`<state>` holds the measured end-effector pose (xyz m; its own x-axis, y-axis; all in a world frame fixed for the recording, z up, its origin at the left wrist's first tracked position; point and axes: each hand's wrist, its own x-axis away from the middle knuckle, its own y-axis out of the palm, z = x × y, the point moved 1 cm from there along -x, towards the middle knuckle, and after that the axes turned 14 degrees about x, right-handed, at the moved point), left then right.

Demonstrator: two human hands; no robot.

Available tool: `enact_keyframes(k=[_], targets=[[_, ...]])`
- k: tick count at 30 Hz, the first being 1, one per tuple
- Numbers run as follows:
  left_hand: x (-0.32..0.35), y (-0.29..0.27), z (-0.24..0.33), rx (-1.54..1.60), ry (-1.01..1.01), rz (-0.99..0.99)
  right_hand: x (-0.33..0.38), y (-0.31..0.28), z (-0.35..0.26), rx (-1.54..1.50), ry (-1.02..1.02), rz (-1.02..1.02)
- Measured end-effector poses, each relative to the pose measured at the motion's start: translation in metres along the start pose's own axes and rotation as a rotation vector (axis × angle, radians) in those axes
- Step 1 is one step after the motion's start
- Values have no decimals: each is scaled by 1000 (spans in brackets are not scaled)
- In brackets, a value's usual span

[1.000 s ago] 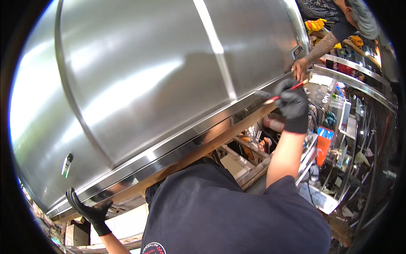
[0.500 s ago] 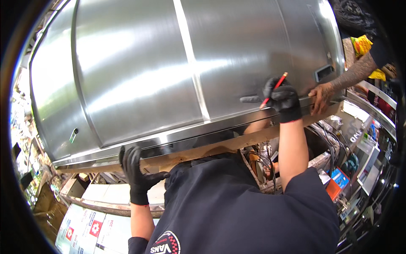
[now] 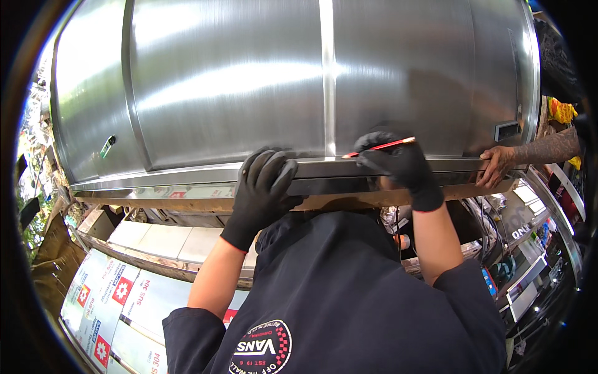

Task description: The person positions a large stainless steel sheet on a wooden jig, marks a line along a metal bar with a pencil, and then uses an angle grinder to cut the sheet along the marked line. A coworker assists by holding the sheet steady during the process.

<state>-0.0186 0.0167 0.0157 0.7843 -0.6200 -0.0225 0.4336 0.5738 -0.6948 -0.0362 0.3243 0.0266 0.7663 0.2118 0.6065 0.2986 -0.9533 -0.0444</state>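
Observation:
A large brushed steel panel [image 3: 230,124] with raised seams lies before me, its folded front edge over a wooden beam [image 3: 349,201]. In my black-gloved right hand [image 3: 398,163] is a red pencil [image 3: 387,145], held nearly level. Its sharpened tip points left and sits at the panel's front rim, beside the foot of the bright middle strip [image 3: 327,81]. My left hand [image 3: 261,187], also in a black glove, rests on the front edge left of the pencil, fingers stretched over the rim and thumb apart. Its fingertips partly overlap the steel.
Another person's bare hand [image 3: 496,165] rests on the panel's right front corner. A small green-and-black tool [image 3: 108,147] lies on the panel's left part. Printed film-covered sheets [image 3: 140,305] are at lower left. Cables [image 3: 488,230] and clutter stand below right, near a yellow bag [image 3: 560,112].
My left hand has moved right along the edge, toward the middle. My right hand has brought the pencil from a steep tilt to nearly level, its tip now by the middle strip.

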Motion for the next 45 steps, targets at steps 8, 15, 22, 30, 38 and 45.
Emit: enact_keyframes(k=[8,15,22,30,38,45], targets=[[-9,10,-6,-18,14,15,-16,13,4,383,-335,122],[-12,9,-6,-7,36,40,-17,14,1,416,-340,78],[-12,12,-9,-51,43,41,-23,10,0,392,-300,33],[-13,12,-9,-63,43,39,-22,8,-1,403,-267,-2],[-14,12,-9,-70,64,55,-23,9,-3,390,-288,4],[-17,12,-7,-76,55,43,-23,3,0,376,-287,4]])
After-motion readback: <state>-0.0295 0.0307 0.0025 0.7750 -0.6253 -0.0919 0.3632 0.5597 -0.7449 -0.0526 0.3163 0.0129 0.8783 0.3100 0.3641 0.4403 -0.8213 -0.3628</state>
